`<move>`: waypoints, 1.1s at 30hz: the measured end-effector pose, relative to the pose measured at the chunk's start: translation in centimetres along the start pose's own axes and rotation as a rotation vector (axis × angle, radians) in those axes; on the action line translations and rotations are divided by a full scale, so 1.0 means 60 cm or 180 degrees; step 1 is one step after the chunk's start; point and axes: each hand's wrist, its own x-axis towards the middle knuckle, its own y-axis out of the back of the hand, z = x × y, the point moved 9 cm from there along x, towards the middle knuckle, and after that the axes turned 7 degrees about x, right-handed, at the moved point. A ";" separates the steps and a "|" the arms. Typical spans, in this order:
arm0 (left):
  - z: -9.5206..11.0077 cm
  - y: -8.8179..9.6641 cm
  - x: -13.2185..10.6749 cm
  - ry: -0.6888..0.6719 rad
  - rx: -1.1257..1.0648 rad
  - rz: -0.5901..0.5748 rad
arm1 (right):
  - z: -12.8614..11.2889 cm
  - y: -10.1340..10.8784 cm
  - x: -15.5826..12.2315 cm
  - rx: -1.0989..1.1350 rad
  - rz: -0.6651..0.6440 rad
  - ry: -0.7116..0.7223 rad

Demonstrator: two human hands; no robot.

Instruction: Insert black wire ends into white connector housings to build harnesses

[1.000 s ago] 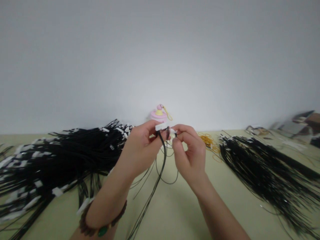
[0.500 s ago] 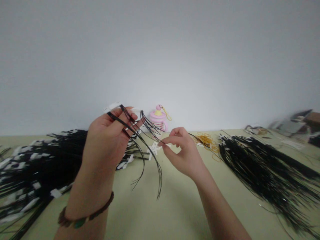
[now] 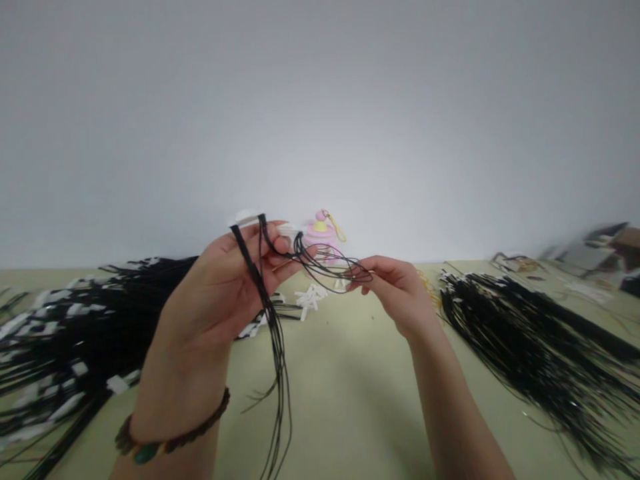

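Raised above the table, my left hand [image 3: 210,300] is closed on a bundle of thin black wires [image 3: 257,277] that have white tabs [image 3: 246,217] at their upper ends. Part of the bundle hangs down past the palm, its tips loose. Another group of black wires [image 3: 325,268] runs rightward from a second white tab by the left fingertips, bending in loops. My right hand [image 3: 403,297] pinches the far part of these looped wires between thumb and fingers. Folded fingers hide exactly how the tabs are gripped.
A big heap of black wires with white tabs [image 3: 115,327] lies left. More black wires [image 3: 530,353] spread at right. Small white strips [image 3: 311,297], yellow rubber bands [image 3: 433,293] and a pink cup-shaped item [image 3: 320,235] sit near the wall; boxes [image 3: 605,247] stand far right.
My right hand has moved right and now gathers the looped wires instead of touching a single strand. My left hand has shifted slightly right, and its hanging wires drop straighter.
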 end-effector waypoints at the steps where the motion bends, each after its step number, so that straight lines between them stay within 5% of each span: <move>1: -0.002 0.002 -0.001 0.0026 0.0073 0.0056 | -0.001 0.003 0.000 0.0041 0.0032 0.0014; 17: -0.015 -0.015 -0.011 0.0344 0.0148 -0.0189 | -0.011 0.033 0.002 0.0338 0.0393 0.0140; 21: -0.016 -0.004 -0.005 0.0211 0.0078 0.0121 | -0.004 0.037 0.005 0.0186 0.0381 0.0121; 25: -0.013 0.013 0.003 -0.0249 0.0365 0.0595 | -0.029 0.053 -0.006 -0.0069 0.0797 0.0626; 28: -0.010 0.021 0.004 -0.0566 0.1019 0.0965 | -0.055 0.025 -0.026 -0.0161 0.0726 0.0982; 33: -0.014 -0.002 0.005 -0.0816 0.2129 0.0750 | -0.069 -0.082 -0.057 -0.0958 -0.0270 0.1223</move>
